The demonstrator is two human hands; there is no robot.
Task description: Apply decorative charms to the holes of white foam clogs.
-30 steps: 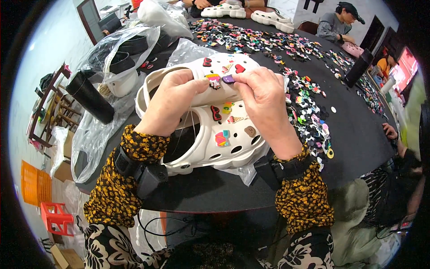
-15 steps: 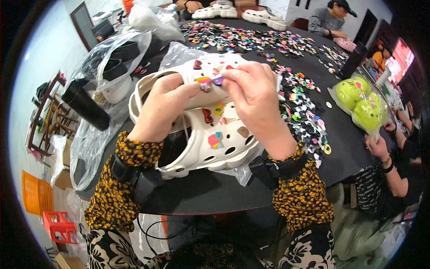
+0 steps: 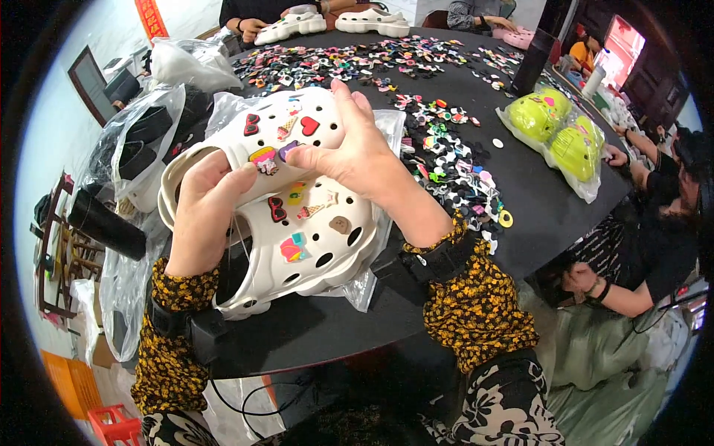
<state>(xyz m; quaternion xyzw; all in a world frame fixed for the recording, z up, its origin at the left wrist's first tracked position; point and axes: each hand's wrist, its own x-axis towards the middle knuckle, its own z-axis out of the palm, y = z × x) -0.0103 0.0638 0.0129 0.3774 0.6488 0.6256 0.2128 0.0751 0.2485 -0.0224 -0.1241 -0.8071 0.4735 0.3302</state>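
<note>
A white foam clog (image 3: 309,114) is tilted up between my hands, bearing sunglasses, ice-cream cone, red heart and other charms. My left hand (image 3: 202,208) grips its near side by the opening, thumb next to a pink-and-yellow cupcake-like charm (image 3: 263,160). My right hand (image 3: 364,152) wraps round the toe end, its thumb pressing on a purple charm (image 3: 289,151) that it partly covers. Against it, nearer me, rests a second white clog (image 3: 335,245) with similar charms, among them a brown bear-like one (image 3: 340,224). The fingers under the upper clog are hidden.
Loose colourful charms (image 3: 446,160) spread across the black table (image 3: 535,208). Bagged lime-green clogs (image 3: 569,141) lie at the right, near another person's hand. Clear plastic bags (image 3: 126,297) and a black cylinder (image 3: 108,225) are at the left. Across the table, other people handle clogs (image 3: 372,22).
My right hand has gone from a fingertip pinch at the purple charm to a grip round the toe, thumb on the charm. The red heart now shows fully. The view has shifted right.
</note>
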